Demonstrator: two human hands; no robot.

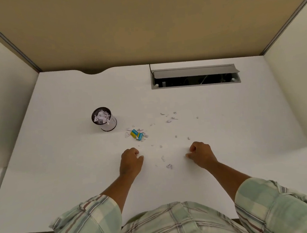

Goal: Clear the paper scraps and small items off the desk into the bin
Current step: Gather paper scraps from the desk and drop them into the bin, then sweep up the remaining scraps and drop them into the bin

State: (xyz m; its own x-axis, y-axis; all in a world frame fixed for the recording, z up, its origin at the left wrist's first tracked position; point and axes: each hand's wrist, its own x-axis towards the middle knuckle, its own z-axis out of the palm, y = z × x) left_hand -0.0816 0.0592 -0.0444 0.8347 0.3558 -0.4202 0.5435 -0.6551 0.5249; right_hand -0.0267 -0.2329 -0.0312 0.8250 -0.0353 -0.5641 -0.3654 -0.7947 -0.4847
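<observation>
A small mesh bin (104,119) stands on the white desk (62,178), left of centre, with several white paper scraps inside. A blue and yellow wrapper (137,134) lies in a little pile of scraps to the bin's right. Several tiny scraps (168,117) are scattered across the middle of the desk, and one larger scrap (169,166) lies between my hands. My left hand (131,162) rests on the desk with its fingers curled in. My right hand (201,154) is also curled, fingertips pinched near the desk surface; whether it holds a scrap is hidden.
An open grey cable hatch (195,76) is set into the desk at the back right. Beige partition walls (142,25) close off the back and both sides. A cable notch (95,71) cuts into the back edge.
</observation>
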